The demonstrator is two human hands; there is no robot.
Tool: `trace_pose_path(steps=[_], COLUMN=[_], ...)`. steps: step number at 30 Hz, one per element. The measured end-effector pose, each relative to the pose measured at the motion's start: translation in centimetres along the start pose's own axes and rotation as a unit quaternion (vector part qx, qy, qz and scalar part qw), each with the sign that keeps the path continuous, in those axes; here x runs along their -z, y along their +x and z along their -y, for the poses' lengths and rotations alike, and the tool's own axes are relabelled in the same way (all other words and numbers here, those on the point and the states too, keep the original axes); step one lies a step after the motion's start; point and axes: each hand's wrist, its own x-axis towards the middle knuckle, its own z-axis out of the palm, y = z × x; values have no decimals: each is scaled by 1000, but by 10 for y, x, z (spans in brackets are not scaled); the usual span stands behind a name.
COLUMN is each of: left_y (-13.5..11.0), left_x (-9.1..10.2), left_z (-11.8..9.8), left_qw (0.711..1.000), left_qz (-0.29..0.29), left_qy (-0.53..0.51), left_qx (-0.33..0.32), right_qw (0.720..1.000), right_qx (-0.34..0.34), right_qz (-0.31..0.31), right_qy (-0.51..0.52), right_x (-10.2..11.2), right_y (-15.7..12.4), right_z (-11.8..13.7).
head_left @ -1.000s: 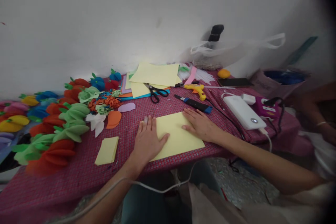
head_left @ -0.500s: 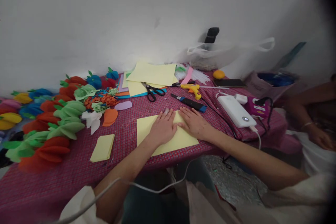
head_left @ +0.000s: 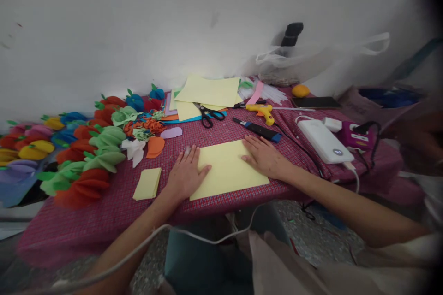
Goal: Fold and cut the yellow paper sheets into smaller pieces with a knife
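Observation:
A pale yellow sheet lies flat near the front edge of the table, of felt or paper, I cannot tell which. My left hand rests palm down across its left edge, fingers stretched out. On its right side my right hand lies flat, fingers extended and thumb apart. Left of my left hand sits a small stack of yellow pieces. Just beyond my right hand is a utility knife with a dark handle and blue end. Black-handled scissors lie behind the sheet.
Felt pumpkin-like shapes crowd the left side. Larger yellow sheets are piled at the back. A yellow glue gun, a white power bank, a purple power strip and a phone stand to the right. A white cable crosses before me.
My hands have moved apart: the left slid from the sheet's middle to its left edge, while the right stayed on the right part. The view has shifted slightly.

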Motion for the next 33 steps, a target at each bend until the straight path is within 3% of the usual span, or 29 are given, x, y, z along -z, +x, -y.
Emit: trace_pose_path(steps=[4, 9, 15, 20, 29, 33], left_y=[-7, -6, -8, -12, -18, -3], left_x=[12, 27, 9, 4, 8, 22], left_z=[9, -1, -17, -15, -13, -32], left_qw=[999, 997, 999, 1000, 997, 996], left_qz=[-11, -62, -24, -28, -50, -85], left_qy=[23, 35, 8, -13, -5, -6], left_qx=[25, -14, -30, 6, 63, -6], right_qw=[1000, 999, 996, 996, 999, 1000], right_qx=[-2, 1, 79, 81, 16, 20], right_qz=[2, -38, -1, 17, 29, 11], right_qy=[-6, -11, 42, 43, 4, -5], right_x=[0, 12, 16, 11, 13, 21], right_y=[1, -1, -8, -12, -21, -5], right_z=[1, 22, 44, 31, -3, 3])
